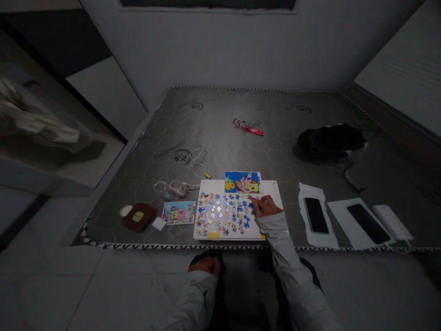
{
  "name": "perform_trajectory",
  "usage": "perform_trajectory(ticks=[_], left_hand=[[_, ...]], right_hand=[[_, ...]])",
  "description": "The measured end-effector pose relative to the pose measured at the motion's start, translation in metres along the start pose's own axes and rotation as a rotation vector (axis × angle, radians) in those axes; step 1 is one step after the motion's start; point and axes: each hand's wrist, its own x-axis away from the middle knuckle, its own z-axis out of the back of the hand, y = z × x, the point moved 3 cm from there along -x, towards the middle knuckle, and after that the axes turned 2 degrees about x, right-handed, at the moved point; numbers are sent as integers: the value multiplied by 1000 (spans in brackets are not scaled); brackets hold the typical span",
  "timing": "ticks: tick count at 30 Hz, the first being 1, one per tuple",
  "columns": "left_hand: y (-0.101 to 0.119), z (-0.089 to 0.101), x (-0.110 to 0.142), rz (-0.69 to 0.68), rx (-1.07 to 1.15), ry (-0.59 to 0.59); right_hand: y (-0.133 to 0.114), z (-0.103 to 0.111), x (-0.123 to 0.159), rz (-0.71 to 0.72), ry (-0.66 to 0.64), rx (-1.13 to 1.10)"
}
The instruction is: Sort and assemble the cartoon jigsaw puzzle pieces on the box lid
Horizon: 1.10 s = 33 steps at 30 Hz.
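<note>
My right hand (265, 206) is over the right side of a white board (268, 230), its thumb and fingers pinched together on a small jigsaw puzzle piece that they mostly hide. Loose jigsaw pieces (220, 215) in blue, yellow and pink are spread across the board. At the board's back edge lies a blue cartoon picture card (242, 182). A second cartoon card (179, 213) lies just left of the board. Below the front edge, my left hand (204, 265) rests by my knee, away from the pieces; its fingers are too dark and hidden to read.
Left of the board are a brown case (139, 217), a small white square (159, 224) and clear plastic cups (170, 187). A white cord (196, 161) and a red wrapper (251, 130) lie farther back. A black bag (332, 140) and two phones (316, 215) are on the right.
</note>
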Motion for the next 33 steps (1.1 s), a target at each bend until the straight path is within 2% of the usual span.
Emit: perform_trajectory(ticks=[12, 21, 33], left_hand=[[-3, -2, -4, -27, -14, -49], [-1, -1, -2, -27, -19, -47], [-2, -4, -3, -14, -32, -28]], right_hand=[[15, -9, -1, 28, 45, -16], [11, -4, -2, 10, 31, -3], [14, -10, -2, 18, -13, 12]])
